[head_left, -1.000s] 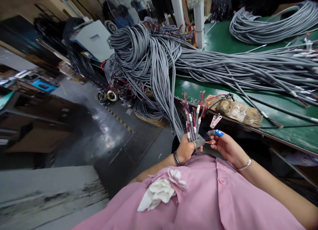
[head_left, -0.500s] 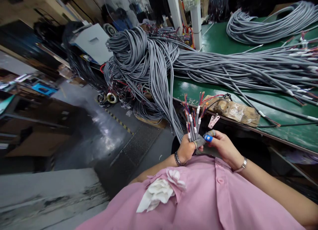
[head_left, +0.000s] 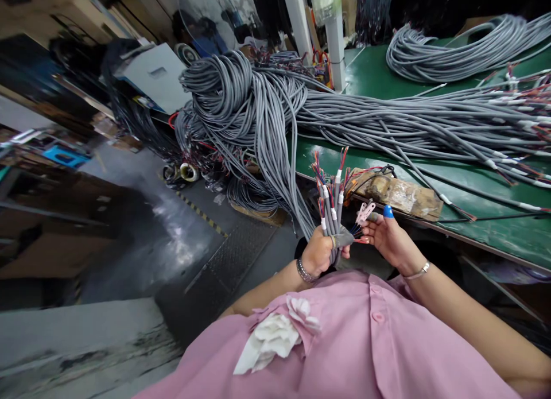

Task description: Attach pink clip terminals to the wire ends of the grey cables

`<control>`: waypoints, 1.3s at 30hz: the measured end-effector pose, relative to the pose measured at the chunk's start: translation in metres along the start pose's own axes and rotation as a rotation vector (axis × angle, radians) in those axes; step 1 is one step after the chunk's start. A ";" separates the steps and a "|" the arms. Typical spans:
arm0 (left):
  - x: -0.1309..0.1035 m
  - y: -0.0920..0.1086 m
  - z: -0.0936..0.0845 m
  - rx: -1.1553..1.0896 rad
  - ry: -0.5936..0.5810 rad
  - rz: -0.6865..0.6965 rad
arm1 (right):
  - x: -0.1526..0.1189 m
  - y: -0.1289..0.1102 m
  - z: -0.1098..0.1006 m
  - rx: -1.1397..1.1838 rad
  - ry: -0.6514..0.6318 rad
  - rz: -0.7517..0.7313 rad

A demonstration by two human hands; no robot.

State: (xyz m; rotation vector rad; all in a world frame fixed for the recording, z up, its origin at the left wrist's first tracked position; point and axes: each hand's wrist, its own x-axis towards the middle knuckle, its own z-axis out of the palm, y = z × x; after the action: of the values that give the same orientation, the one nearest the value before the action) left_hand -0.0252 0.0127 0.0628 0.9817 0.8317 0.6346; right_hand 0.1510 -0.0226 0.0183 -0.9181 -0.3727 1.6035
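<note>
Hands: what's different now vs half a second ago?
The right hand has drawn back rightward from the left hand, its blue-tipped thumb now raised. Fine wires show between the hands; whether the right hand holds any is unclear. Unchanged: left hand gripping the gray cables, pink clip in place.
</note>
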 end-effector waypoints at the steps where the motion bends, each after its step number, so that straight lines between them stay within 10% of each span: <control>1: 0.002 0.000 0.002 -0.003 -0.002 0.002 | 0.004 -0.001 0.002 -0.013 -0.003 -0.011; 18: 0.017 -0.011 0.005 0.000 0.021 -0.045 | 0.011 0.000 0.027 0.044 0.123 -0.192; 33: 0.001 -0.011 0.003 0.017 0.011 0.027 | 0.006 -0.006 0.017 0.125 -0.057 0.021; 39: -0.002 -0.011 0.005 -0.001 0.048 0.105 | 0.010 -0.003 0.011 0.027 -0.017 -0.103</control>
State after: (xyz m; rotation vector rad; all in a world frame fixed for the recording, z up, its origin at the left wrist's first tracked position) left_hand -0.0208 0.0046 0.0550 1.0178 0.8262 0.7515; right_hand 0.1447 -0.0101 0.0236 -0.8519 -0.4034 1.5195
